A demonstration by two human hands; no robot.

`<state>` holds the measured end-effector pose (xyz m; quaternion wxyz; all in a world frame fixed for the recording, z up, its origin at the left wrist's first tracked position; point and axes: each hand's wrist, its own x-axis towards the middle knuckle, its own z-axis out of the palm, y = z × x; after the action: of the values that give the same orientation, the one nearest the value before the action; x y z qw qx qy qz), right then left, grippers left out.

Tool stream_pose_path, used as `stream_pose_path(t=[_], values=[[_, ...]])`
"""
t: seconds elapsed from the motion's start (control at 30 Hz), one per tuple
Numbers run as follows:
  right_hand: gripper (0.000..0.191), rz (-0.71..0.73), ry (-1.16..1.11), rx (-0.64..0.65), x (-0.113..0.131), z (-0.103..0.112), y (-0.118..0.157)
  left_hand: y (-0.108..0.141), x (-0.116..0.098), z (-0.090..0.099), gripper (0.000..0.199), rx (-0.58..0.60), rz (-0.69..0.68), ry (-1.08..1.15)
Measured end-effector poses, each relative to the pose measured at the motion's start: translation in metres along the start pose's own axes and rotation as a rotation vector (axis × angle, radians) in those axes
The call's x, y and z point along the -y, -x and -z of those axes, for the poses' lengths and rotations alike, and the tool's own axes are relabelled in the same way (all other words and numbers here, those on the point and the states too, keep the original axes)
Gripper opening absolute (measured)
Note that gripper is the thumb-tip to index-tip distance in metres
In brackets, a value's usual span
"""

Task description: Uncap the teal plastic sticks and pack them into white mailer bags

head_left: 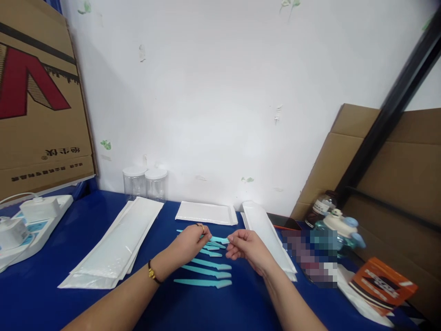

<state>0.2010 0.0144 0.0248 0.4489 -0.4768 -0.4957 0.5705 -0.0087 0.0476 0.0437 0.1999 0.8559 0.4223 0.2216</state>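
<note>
The left hand point(193, 242) and right hand point(247, 246) pinch a teal razor point(219, 239) near its ends, though fingers partly hide the grip. It hangs over other razors point(203, 282), short of the worktop's point(193, 315) far edge. Probably light, stiff, smooth plastic, it should be easiest held by the handle, clear of the blade.

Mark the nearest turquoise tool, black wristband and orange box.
Nearest turquoise tool point(200, 282), head view, middle of its handle.
Black wristband point(151, 273), head view, on its gold piece.
Orange box point(382, 284), head view, on its printed front.
</note>
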Motion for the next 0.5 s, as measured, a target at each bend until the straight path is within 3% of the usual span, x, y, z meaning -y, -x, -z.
stream_pose_path(t=[0.17,0.33,0.4,0.5], values=[[0.028,-0.034,0.265,0.07,-0.001,0.002,0.001,0.003,-0.002,0.001,0.029,0.071,-0.004,-0.031],[0.024,0.011,0.591,0.082,0.0,0.005,0.003,0.003,0.01,0.003,0.017,0.085,-0.039,-0.191],[0.026,0.069,0.705,0.043,0.0,0.01,0.002,0.002,0.016,0.001,0.014,0.096,-0.048,-0.231],[0.019,0.167,0.853,-0.126,0.001,0.022,-0.001,0.002,0.023,-0.003,0.014,0.12,-0.062,-0.249]])
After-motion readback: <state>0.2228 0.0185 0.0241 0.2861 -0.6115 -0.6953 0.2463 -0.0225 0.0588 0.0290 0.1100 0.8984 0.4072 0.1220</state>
